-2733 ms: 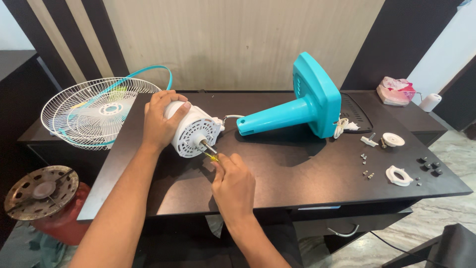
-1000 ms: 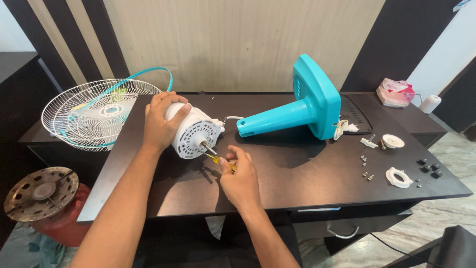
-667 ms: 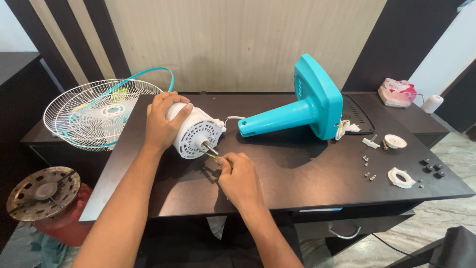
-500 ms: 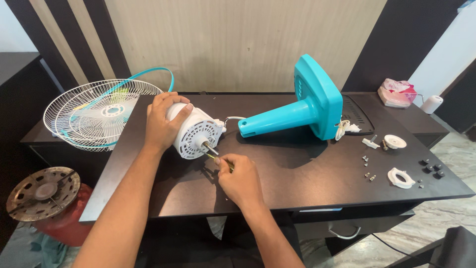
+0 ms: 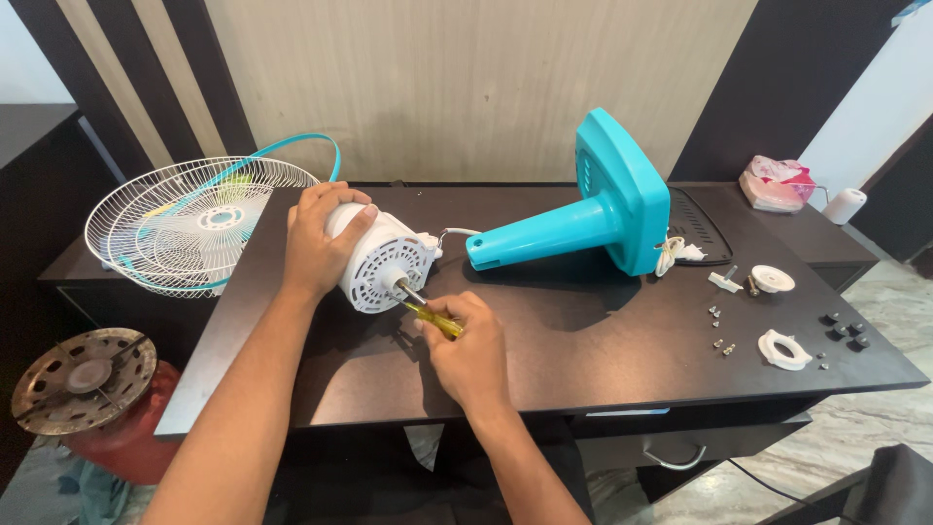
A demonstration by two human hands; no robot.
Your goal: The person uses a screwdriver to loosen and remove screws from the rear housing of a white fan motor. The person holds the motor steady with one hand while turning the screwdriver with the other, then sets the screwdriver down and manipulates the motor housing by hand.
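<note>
**Fan motor housing pinned down, screwdriver at its face**

The white fan motor housing is lying on its side on the dark table, and it's wrapped from behind by the left hand, fingers curled shut over the rounded back. It looks like hard plastic over a dense motor, so probably heavy for its size, stiff, and prone to rolling; that rounded back seems the sensible grip, away from the vented face and shaft.

The right hand is closed around a yellow-handled screwdriver, tip aimed at the housing's face just left of it.

Further right of that hand, the teal fan stand is tipped over, wired to the housing. Loose screws and white plastic rings sit well apart on the right. Beyond the left hand, a wire fan grille is parked. Nothing is crowding the tool.
</note>
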